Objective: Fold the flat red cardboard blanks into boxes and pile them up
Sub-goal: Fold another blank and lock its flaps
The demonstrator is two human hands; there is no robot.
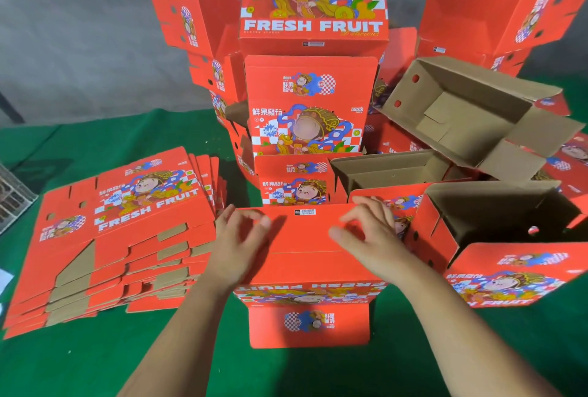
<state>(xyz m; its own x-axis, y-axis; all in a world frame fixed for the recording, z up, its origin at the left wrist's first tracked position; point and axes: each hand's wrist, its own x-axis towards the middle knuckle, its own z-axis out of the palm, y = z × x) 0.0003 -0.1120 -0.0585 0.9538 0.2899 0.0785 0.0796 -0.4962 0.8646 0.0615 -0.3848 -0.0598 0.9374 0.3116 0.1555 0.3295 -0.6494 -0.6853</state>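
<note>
From the head camera, both forearms reach forward over the green table covering [95,365]. The left hand [237,237] lies palm down on the red box being folded [305,256], fingers loosely spread and relaxed, gripping nothing. The right hand [366,231] rests on the same panel just beside it, fingers slightly bent, thumb out to the side, also holding nothing. The box sits directly in front of the person, its plain red panel facing up with a small barcode label [304,212] near the far edge; its "FRESH FRUIT" print appears upside down on the near side. To the left lies a stack of flat blanks [121,237]. Behind stands a tower of folded boxes [311,78], with open boxes [471,116] tumbled to the right.
</note>
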